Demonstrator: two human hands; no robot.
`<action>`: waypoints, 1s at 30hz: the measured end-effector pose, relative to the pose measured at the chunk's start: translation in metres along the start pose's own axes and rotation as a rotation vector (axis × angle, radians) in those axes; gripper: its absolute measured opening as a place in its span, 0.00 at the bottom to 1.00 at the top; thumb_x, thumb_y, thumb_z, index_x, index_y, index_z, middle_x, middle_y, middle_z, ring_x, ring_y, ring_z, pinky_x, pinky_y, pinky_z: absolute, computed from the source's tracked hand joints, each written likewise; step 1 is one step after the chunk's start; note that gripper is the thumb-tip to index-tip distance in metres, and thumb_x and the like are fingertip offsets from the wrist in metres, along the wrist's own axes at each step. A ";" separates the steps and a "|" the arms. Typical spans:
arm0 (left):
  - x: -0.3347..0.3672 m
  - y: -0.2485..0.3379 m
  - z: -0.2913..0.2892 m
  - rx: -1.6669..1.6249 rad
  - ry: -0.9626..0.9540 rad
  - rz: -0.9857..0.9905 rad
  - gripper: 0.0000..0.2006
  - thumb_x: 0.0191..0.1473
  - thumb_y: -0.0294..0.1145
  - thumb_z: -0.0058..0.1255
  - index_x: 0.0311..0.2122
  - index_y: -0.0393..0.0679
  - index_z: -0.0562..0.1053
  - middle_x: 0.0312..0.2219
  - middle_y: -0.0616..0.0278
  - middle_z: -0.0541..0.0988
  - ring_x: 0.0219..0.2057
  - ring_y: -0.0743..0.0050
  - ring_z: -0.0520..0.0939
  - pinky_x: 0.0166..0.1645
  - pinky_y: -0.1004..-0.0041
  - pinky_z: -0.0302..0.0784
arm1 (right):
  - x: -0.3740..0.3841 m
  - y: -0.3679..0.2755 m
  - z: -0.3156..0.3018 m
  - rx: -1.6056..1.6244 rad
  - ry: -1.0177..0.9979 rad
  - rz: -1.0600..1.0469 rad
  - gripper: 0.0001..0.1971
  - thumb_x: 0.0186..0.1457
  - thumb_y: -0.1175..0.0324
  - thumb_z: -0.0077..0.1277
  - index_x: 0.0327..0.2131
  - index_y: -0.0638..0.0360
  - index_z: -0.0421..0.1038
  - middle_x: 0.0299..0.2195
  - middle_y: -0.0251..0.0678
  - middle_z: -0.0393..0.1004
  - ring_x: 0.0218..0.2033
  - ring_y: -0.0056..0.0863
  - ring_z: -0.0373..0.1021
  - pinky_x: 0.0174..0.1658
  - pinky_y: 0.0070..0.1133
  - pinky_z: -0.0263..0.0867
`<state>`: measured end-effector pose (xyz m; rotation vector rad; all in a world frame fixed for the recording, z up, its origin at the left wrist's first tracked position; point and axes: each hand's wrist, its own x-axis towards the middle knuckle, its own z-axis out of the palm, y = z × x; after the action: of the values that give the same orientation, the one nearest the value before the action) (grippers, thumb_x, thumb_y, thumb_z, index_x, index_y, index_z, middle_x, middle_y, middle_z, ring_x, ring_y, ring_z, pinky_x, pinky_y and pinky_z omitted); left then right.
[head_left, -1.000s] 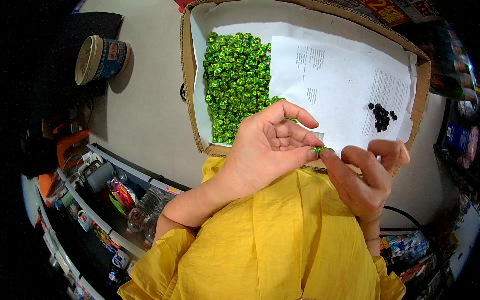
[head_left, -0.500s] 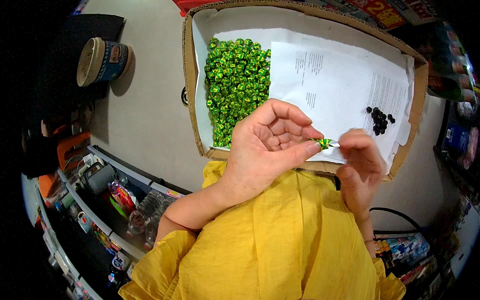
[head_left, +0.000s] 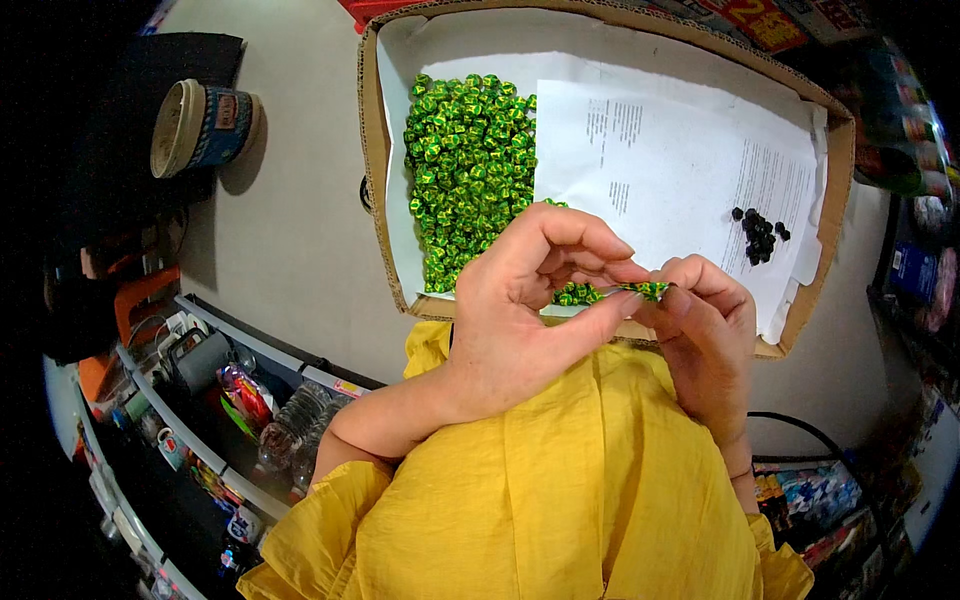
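Between my two hands is a small green-and-yellow foil wrapper [head_left: 648, 290], held above the near edge of a shallow cardboard box [head_left: 372, 190]. My left hand [head_left: 520, 310] pinches its left end between thumb and fingertips. At its right end my right hand [head_left: 705, 320] is closed on it with thumb and forefinger. Whether anything is inside the foil is hidden by my fingers. A big pile of small wrapped pieces [head_left: 470, 170] in the same green-and-yellow foil fills the box's left side. Several small black lumps [head_left: 760, 238] lie unwrapped at the right.
White printed paper [head_left: 670, 130] lines the box. Left of it, a round tub [head_left: 205, 125] with a blue band lies tilted. A shelf rack [head_left: 250, 345] with bottles and packets runs along the lower left, and more packaged goods [head_left: 810, 495] stand at the lower right.
My right hand, blurred before, has come left and closed on the wrapper's right end. The silver flap that stuck out on that side no longer shows there.
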<state>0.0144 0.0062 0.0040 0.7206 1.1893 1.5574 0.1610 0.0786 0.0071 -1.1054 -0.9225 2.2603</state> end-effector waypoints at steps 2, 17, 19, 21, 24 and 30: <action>0.000 0.000 -0.001 0.023 -0.007 0.016 0.18 0.40 0.09 0.50 0.38 0.37 0.63 0.33 0.58 0.71 0.37 0.71 0.76 0.42 0.75 0.74 | 0.002 -0.002 -0.006 -0.048 -0.008 -0.015 0.03 0.50 0.75 0.48 0.27 0.64 0.67 0.23 0.26 0.67 0.24 0.11 0.60 0.28 0.10 0.55; -0.002 -0.003 -0.005 0.036 -0.035 0.064 0.19 0.40 0.10 0.50 0.39 0.37 0.62 0.33 0.55 0.73 0.37 0.69 0.76 0.41 0.74 0.73 | -0.001 -0.005 0.001 0.040 -0.070 0.034 0.04 0.50 0.73 0.48 0.27 0.65 0.67 0.23 0.28 0.68 0.25 0.12 0.62 0.29 0.11 0.57; -0.002 -0.003 -0.011 0.232 -0.140 0.188 0.20 0.40 0.11 0.51 0.40 0.36 0.61 0.33 0.54 0.73 0.36 0.66 0.77 0.41 0.72 0.74 | -0.001 -0.007 0.000 0.021 -0.070 0.062 0.04 0.50 0.73 0.48 0.26 0.64 0.67 0.23 0.28 0.68 0.24 0.12 0.62 0.28 0.11 0.57; -0.002 0.000 -0.014 0.318 -0.157 0.227 0.18 0.39 0.11 0.51 0.38 0.35 0.63 0.32 0.53 0.74 0.35 0.65 0.77 0.40 0.71 0.74 | 0.001 -0.008 -0.001 0.113 -0.112 0.190 0.04 0.48 0.73 0.48 0.26 0.64 0.67 0.22 0.27 0.67 0.23 0.12 0.61 0.28 0.11 0.56; 0.002 0.004 -0.015 0.444 -0.239 0.305 0.15 0.38 0.11 0.52 0.34 0.35 0.67 0.30 0.52 0.76 0.33 0.63 0.78 0.39 0.71 0.73 | -0.001 -0.015 -0.001 0.104 -0.122 0.231 0.04 0.47 0.73 0.48 0.25 0.63 0.67 0.22 0.27 0.67 0.23 0.12 0.61 0.27 0.11 0.56; 0.002 0.011 -0.011 0.563 -0.283 0.423 0.12 0.37 0.12 0.53 0.30 0.36 0.70 0.29 0.53 0.77 0.32 0.63 0.78 0.37 0.71 0.72 | 0.000 -0.018 0.000 -0.113 -0.096 0.158 0.03 0.47 0.76 0.48 0.27 0.63 0.67 0.22 0.25 0.66 0.24 0.10 0.60 0.28 0.10 0.55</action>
<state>0.0000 0.0042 0.0100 1.5932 1.3236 1.3828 0.1627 0.0901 0.0204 -1.1641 -1.0458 2.4332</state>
